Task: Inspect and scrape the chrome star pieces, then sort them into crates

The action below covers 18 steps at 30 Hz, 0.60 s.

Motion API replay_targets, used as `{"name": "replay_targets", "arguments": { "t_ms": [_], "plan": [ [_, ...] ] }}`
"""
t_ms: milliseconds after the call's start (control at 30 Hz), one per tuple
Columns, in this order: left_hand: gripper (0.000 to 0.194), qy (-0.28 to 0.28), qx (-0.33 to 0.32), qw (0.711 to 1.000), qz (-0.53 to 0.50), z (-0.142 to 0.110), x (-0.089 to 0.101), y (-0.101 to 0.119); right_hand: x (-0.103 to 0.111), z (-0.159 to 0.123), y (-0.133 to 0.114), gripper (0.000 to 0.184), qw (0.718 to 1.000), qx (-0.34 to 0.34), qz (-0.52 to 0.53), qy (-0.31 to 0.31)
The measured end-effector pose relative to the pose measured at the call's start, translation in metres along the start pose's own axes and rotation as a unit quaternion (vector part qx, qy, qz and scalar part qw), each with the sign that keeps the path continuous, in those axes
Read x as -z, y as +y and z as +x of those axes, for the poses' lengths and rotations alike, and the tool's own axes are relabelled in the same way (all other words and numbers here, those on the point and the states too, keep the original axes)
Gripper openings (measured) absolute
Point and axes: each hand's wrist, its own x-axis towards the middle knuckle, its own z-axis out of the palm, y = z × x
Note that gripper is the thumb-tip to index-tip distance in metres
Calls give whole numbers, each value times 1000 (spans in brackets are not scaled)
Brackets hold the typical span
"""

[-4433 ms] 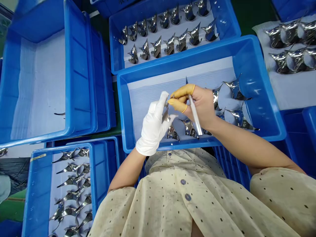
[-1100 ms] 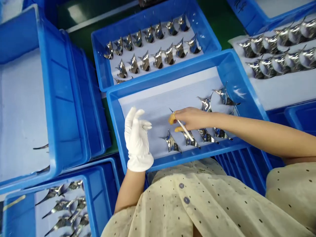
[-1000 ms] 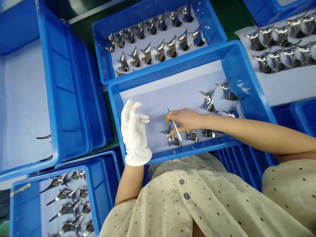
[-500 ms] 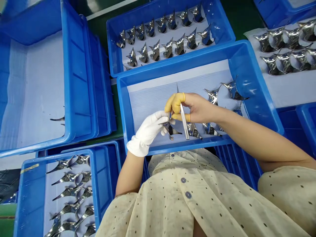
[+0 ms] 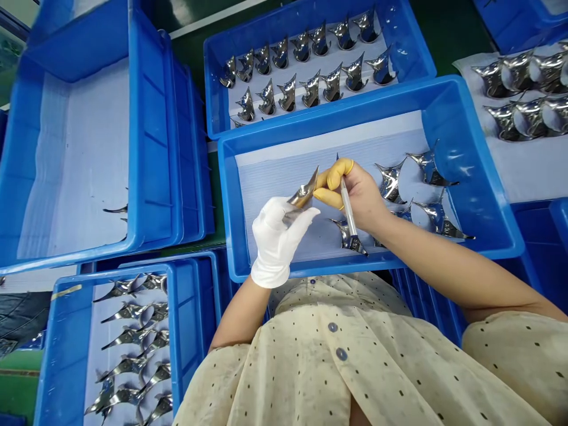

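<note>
My left hand (image 5: pixel 276 239), in a white glove, grips a shiny curved metal part (image 5: pixel 304 193) with a pointed tip, tilted up over the blue bin. My right hand (image 5: pixel 355 192) wears yellow finger covers and is closed around a silver pen-shaped tool (image 5: pixel 348 207). The tool's thin point sticks up beyond the knuckles, and its handle slants down toward me. The right fingertips are at the edge of the metal part; whether they press on it I cannot tell. Similar metal parts (image 5: pixel 391 182) lie in the bin to the right, some partly behind my right hand and forearm.
The lined blue bin (image 5: pixel 481 160) is under my hands. Behind it, another bin (image 5: pixel 210 89) holds two rows of parts. Stacked bins (image 5: pixel 151 130) rise at the left, with a bin of parts (image 5: pixel 106 283) below them. More parts (image 5: pixel 510 121) stand on white sheeting at the right.
The metal part has been turned in my left hand and now points upward. My left hand has rotated, its thumb now toward me. My right hand has shifted slightly right, still holding the tool.
</note>
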Motion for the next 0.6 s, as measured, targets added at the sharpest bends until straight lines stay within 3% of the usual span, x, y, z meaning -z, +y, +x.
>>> {"name": "replay_targets", "arguments": {
  "t_ms": [67, 167, 433, 600],
  "plan": [
    [39, 13, -34, 999, 39, -3, 1, -2, -1, 0, 0, 58, 1000, -17, 9, -11],
    [37, -2, -34, 999, 28, -3, 0, -2, -1, -1, 0, 61, 999, -41, 1, -5],
    [41, -30, 85, 991, -99, -1, -4, 3, -1, -1, 0, 62, 1000, -20, -10, 1],
    [37, -19, 142, 980, -140, 3, -5, 13, -1, -2, -3, 58, 1000, -2, -6, -1]
  ]
}}
